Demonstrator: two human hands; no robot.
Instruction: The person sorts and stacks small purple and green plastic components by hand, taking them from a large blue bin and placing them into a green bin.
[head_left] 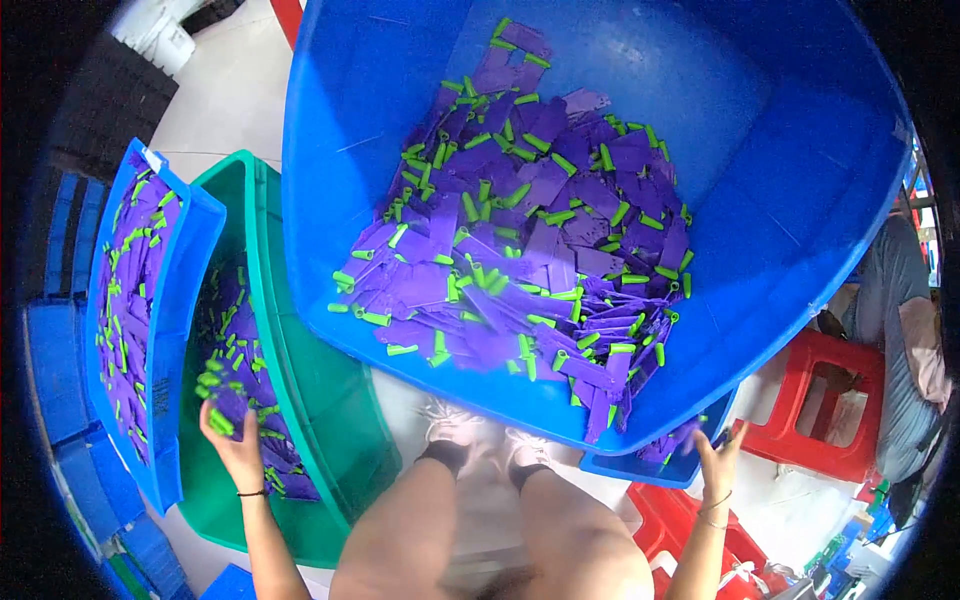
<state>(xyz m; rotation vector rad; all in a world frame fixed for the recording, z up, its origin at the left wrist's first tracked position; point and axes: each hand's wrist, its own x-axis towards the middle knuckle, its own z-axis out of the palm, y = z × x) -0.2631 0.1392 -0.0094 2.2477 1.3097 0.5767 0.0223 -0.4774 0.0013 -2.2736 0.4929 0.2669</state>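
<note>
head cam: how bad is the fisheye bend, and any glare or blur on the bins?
Head view: strong fisheye, black corners, the big blue bin rim bows hard; soft glare on its inner wall; purple-and-green parts sharp at centre; both hands, left hand and right hand, slightly soft near the lower edge.

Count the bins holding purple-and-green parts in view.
4: large blue tub centre, green bin at the left hand, blue tray far left, small blue bin by the right hand. Others may be hidden.
</note>
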